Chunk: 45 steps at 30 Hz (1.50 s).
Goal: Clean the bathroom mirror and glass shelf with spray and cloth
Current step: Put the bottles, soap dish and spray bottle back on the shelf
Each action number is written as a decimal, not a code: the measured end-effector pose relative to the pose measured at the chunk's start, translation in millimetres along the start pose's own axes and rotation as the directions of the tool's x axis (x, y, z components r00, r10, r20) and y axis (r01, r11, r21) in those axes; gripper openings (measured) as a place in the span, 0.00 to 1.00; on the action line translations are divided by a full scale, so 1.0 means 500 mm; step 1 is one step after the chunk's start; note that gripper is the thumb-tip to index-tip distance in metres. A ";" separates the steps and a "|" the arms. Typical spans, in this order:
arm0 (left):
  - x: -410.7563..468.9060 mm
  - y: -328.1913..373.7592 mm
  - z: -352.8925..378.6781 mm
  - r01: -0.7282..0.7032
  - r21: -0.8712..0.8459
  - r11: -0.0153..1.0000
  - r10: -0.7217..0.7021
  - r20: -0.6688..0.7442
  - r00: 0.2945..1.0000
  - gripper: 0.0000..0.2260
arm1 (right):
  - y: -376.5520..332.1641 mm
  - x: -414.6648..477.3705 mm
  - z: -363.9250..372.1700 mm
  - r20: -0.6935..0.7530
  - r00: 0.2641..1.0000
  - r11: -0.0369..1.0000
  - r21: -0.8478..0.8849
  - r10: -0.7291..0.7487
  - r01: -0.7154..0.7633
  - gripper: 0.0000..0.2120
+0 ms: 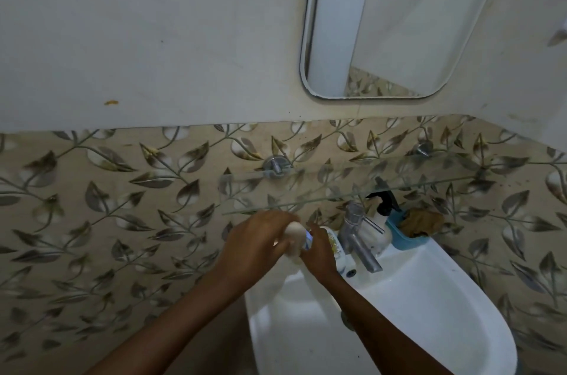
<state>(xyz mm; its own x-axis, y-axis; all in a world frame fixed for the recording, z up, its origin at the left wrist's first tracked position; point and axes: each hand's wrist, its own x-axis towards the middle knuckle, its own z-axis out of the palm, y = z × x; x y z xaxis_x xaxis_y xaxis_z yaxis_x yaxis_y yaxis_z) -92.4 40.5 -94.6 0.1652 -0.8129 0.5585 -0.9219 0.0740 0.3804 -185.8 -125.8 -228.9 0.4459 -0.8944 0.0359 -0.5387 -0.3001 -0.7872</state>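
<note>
A small pale item [293, 239], blurred beyond naming, is gripped by the left hand [257, 241] and right hand [317, 252] at frame centre. The shelf [337, 187] appears cleared; the spray bottle [380, 215], centre-right, is probably needed next for the mirror [392, 21], upper right.

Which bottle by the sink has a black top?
The spray bottle behind the tap, beside the blue basket. Its top is black; the flowery bottle near the hands shows none.

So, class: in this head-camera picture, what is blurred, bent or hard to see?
Head view: dim, flat light; both hands, left and right, motion-blurred around a pale object; wide lens tilts the rounded wall mirror; the clear glass shelf barely shows.
</note>
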 end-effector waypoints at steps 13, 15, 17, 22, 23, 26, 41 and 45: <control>0.135 -0.019 -0.154 0.113 -0.206 0.972 -0.159 -0.220 0.962 0.16 | -0.016 -0.014 0.009 -0.051 0.999 0.992 0.125 0.010 -0.003 0.21; 0.144 -0.050 -0.143 0.135 -0.137 0.981 -0.162 -0.214 0.963 0.17 | -0.011 -0.012 0.018 -0.058 0.998 0.993 0.119 0.011 -0.004 0.19; 0.145 -0.072 -0.133 0.155 -0.113 0.981 -0.177 -0.213 0.961 0.17 | -0.008 -0.012 0.027 -0.098 0.995 0.995 0.096 0.026 -0.016 0.19; 0.140 -0.089 -0.125 0.181 -0.108 0.977 -0.201 -0.222 0.954 0.22 | -0.011 -0.013 0.028 -0.171 0.984 0.997 0.066 0.044 -0.033 0.11; 0.139 -0.089 -0.123 0.192 -0.118 0.974 -0.214 -0.214 0.953 0.24 | -0.016 -0.015 0.021 -0.178 0.983 0.997 0.077 0.041 -0.028 0.10; 0.137 -0.089 -0.117 0.233 -0.157 0.960 -0.262 -0.195 0.945 0.32 | -0.042 -0.043 -0.017 -0.235 0.972 0.988 0.148 -0.007 0.043 0.08; 0.123 -0.098 -0.097 0.267 -0.218 0.939 -0.308 -0.183 0.934 0.42 | -0.336 -0.011 -0.259 -0.464 0.841 0.902 0.174 -0.278 0.394 0.09; 0.121 -0.099 -0.091 0.261 -0.215 0.941 -0.303 -0.192 0.933 0.43 | -0.336 0.025 -0.244 -0.380 0.869 0.914 0.122 -0.317 0.387 0.12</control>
<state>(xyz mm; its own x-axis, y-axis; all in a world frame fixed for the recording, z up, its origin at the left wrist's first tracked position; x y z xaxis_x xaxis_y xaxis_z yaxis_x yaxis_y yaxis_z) -20.7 14.0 -45.8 0.5008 -0.6700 0.5479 -0.7491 -0.0184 0.6622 -176.9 -127.2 -21.3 0.2869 -0.8080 0.5146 -0.2327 -0.5799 -0.7807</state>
